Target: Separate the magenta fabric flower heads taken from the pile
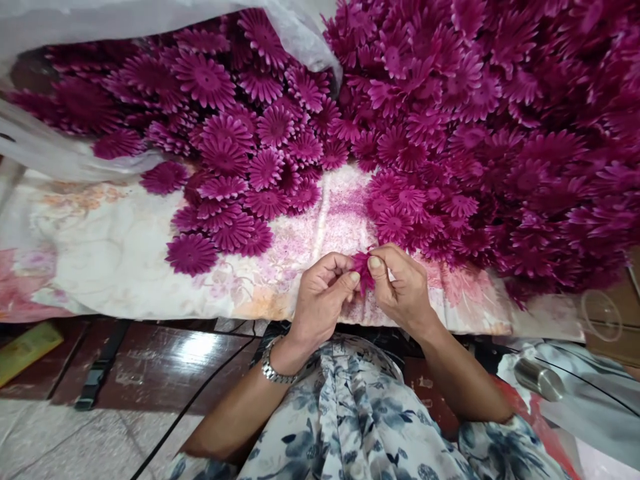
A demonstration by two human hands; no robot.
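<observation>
Pinching a magenta flower piece (364, 270) from both sides

Left hand (323, 293): thumb and fingers together on its left edge. Between the hands, over the floral cloth (125, 247), it looks light, thin and soft, likely to tear if tugged, so its centre seems safer to hold. Right hand (404, 285): thumb and finger clamped on its right edge

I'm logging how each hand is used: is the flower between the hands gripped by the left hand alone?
No, the right hand pinches the flower too, on the side across from the left hand.
</observation>
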